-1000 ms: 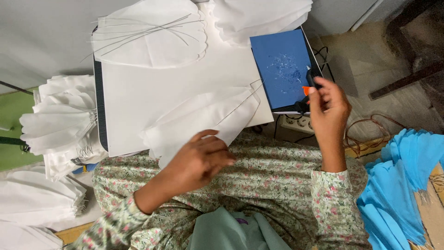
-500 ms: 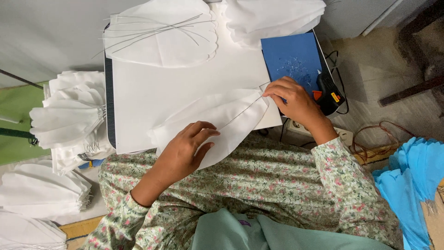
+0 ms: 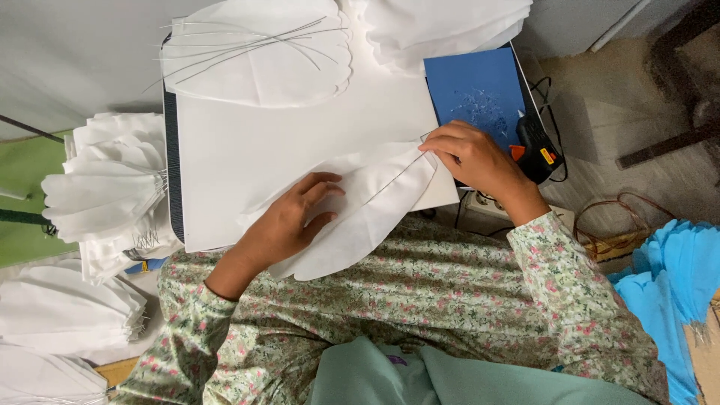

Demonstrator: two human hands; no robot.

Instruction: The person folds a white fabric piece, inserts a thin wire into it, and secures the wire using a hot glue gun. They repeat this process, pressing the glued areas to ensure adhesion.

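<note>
The left hand (image 3: 289,221) lies flat, fingers spread, pressing a white fabric petal (image 3: 352,217) onto the white board (image 3: 247,150). The right hand (image 3: 472,157) pinches the petal's far tip, where a thin wire (image 3: 390,182) runs along it. Just beyond its knuckles sit a blue sheet (image 3: 469,82) and a black glue gun (image 3: 536,142).

The blue petals (image 3: 675,292) (right edge) are cut off.
</note>
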